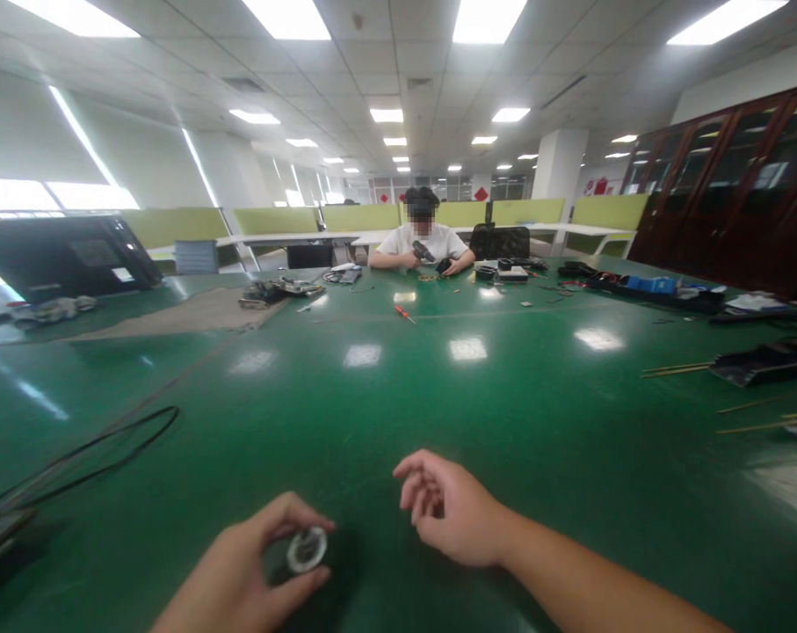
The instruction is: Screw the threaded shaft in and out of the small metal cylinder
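Low in the view, my left hand (246, 558) has its thumb and fingers closed around a small round silvery part (307, 550). The part has a bright ring-shaped rim and a darker middle; its exact kind does not show. To its right, my right hand (447, 505) hovers over the green tabletop (345, 422). Its fingers are loosely curled and apart from the thumb, with nothing visible in them.
Across the table a person (431, 242) holds a power drill (424, 251) and a dark piece. An orange screwdriver (402, 312) lies mid-table. A black cable (134, 431) loops at left. Thin brass-coloured rods (678, 369) and a black tray (767, 362) lie at right.
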The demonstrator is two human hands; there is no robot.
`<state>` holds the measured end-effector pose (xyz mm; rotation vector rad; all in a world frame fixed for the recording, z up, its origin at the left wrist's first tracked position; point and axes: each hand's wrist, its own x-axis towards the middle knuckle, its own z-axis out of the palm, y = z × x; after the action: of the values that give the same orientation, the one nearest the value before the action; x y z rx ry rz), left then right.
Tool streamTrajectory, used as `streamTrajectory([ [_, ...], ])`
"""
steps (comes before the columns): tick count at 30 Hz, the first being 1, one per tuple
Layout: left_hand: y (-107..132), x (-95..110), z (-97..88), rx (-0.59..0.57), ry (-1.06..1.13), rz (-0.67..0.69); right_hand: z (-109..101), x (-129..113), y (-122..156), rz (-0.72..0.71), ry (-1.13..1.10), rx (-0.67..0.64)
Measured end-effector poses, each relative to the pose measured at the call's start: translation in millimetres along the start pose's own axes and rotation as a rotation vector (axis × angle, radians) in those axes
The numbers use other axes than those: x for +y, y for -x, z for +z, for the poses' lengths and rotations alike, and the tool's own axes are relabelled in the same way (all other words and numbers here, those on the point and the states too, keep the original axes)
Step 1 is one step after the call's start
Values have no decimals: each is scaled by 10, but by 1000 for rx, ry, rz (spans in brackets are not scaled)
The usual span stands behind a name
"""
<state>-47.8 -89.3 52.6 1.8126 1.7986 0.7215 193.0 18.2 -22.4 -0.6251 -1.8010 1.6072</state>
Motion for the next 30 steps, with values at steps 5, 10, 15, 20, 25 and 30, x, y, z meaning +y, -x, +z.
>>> streamTrajectory([
  [5, -513, 325, 443, -239, 65, 182, -133, 103, -57, 5, 122, 222],
  [10, -655, 43, 546, -229, 182, 213, -99, 28, 0, -48, 311, 155],
  [15, -644, -83, 540, -263, 258, 188, -35, -51, 42, -26, 431, 176],
  [20, -626, -30, 561, -282, 273, 202, -21, -80, 70, -49, 516, 173],
  [25, -614, -31, 577, -269, 268, 200, -10, -104, 93, -72, 549, 153],
  [30, -601, -15, 575, -289, 238, 208, -19, -63, 85, -68, 520, 176],
])
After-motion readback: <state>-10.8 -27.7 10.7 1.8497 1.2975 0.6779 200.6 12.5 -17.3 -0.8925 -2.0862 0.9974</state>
